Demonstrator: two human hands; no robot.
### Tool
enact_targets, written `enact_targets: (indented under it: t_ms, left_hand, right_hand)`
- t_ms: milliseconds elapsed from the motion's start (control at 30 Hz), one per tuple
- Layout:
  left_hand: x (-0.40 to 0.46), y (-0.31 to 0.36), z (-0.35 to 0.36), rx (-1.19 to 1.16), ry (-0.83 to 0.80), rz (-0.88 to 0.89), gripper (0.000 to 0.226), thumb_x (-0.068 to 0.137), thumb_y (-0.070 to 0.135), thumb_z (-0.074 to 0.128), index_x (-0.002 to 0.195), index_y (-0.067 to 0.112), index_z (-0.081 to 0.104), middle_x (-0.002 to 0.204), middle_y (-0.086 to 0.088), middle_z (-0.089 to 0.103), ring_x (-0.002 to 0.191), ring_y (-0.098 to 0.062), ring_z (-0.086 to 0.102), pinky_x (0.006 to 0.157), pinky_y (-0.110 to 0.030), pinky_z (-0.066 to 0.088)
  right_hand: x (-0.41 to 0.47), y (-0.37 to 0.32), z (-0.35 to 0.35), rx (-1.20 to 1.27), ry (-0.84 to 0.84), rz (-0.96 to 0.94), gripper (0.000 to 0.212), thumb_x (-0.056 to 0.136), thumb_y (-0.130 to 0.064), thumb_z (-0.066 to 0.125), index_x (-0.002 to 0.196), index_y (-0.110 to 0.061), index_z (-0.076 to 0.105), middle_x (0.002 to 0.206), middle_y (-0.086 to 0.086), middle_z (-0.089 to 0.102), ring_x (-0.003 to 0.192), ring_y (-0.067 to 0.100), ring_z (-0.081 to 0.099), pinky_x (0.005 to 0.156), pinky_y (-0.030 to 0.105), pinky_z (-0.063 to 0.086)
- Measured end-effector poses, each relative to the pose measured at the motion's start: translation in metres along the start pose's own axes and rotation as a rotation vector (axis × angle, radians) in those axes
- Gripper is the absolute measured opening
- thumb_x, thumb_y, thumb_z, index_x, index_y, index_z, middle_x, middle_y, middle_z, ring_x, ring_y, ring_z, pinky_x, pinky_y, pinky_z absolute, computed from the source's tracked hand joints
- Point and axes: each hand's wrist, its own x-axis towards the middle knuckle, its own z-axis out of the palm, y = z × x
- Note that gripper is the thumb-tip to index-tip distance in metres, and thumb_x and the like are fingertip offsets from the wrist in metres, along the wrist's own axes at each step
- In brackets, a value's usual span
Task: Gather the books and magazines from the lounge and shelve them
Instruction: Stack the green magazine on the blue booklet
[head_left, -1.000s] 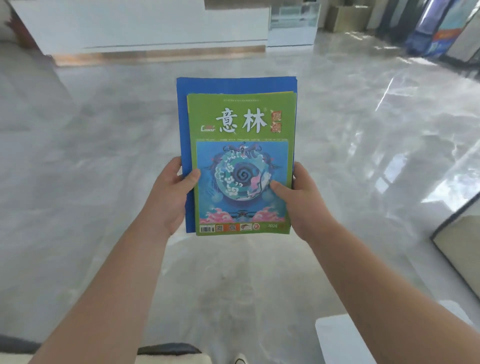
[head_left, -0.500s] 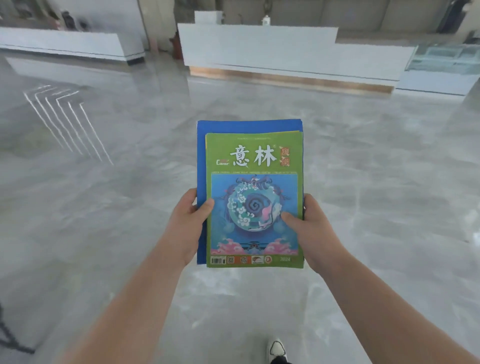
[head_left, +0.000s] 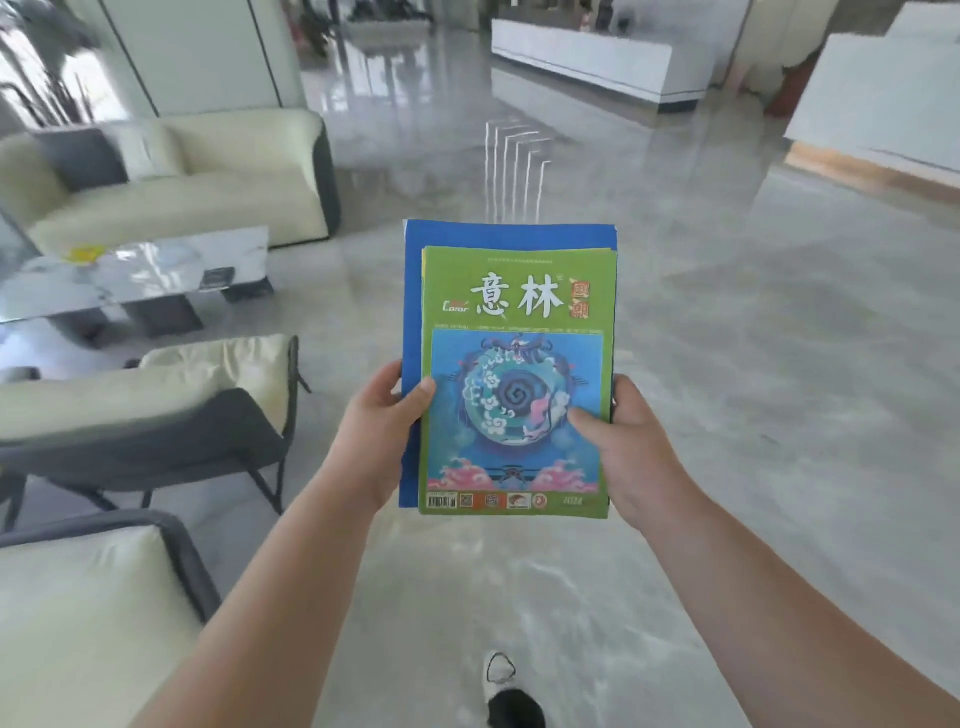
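I carry a stack of magazines in front of me. On top lies a green magazine (head_left: 514, 291) with white Chinese characters and a blue round picture. Under it a larger blue book (head_left: 413, 312) sticks out at the left and top. My left hand (head_left: 379, 436) grips the stack's left edge with its thumb on the green cover. My right hand (head_left: 626, 441) grips the right edge, thumb on the picture. A yellow item (head_left: 85, 253) lies on the glossy coffee table (head_left: 156, 273) at the left; I cannot tell what it is.
A cream sofa (head_left: 197, 176) stands at the far left behind the coffee table. Two cream armchairs (head_left: 156, 405) with dark frames line the left side. White counters (head_left: 597, 65) stand far ahead and at the right. Polished grey floor stretches ahead; my shoe (head_left: 511, 701) shows below.
The view has swung left: the sofa, coffee table and armchairs have come into sight and the white counter has slid to the right. Both hands keep the same hold on the stack.
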Motion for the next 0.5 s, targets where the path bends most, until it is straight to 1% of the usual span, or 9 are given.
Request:
enact_targets:
  t_ms: [100,200,300,400,500]
  left_hand:
    - [0.066,0.008,-0.023,-0.019,0.089,0.027,0.021,0.097,0.022,0.057,0.117,0.018,0.063,0.106,-0.008,0.077,0.094,-0.032,0.074,0.079,-0.052,0.059]
    - [0.141,0.022,-0.04,-0.037,0.151,0.039,0.019,0.097,0.021,0.057,0.115,0.02,0.064,0.099,-0.002,0.078,0.092,-0.029,0.075,0.076,-0.049,0.06]
    - [0.214,0.04,-0.053,-0.044,0.201,0.035,0.023,0.097,0.022,0.057,0.119,0.02,0.063,0.105,-0.006,0.077,0.095,-0.032,0.074,0.08,-0.053,0.059]
    - [0.282,0.057,-0.059,-0.048,0.22,0.023,0.023,0.097,0.021,0.057,0.119,0.019,0.062,0.108,-0.01,0.076,0.096,-0.035,0.073,0.081,-0.056,0.058]
    - [0.354,0.068,-0.065,-0.043,0.223,0.023,0.02,0.097,0.02,0.057,0.116,0.018,0.063,0.105,-0.01,0.077,0.093,-0.034,0.074,0.076,-0.051,0.06]
  right_hand:
    - [0.081,0.0,0.039,0.007,-0.103,0.002,0.027,0.09,0.004,0.059,0.103,-0.02,0.058,0.101,0.002,0.074,0.088,0.021,0.072,0.079,0.041,0.058]
    - [0.165,-0.005,0.076,0.011,-0.182,0.017,0.027,0.091,0.006,0.057,0.103,-0.019,0.058,0.101,0.004,0.073,0.086,0.021,0.072,0.077,0.039,0.058]
    - [0.242,-0.014,0.109,0.007,-0.228,0.029,0.028,0.091,0.006,0.056,0.102,-0.02,0.059,0.099,0.001,0.074,0.086,0.02,0.073,0.076,0.038,0.059]
    - [0.31,-0.023,0.133,0.008,-0.24,0.05,0.025,0.092,0.004,0.057,0.103,-0.018,0.059,0.104,0.005,0.073,0.09,0.024,0.073,0.078,0.042,0.059]
    - [0.383,-0.024,0.154,0.027,-0.252,0.081,0.024,0.092,0.003,0.057,0.106,-0.016,0.058,0.107,0.008,0.073,0.094,0.028,0.073,0.078,0.044,0.06]
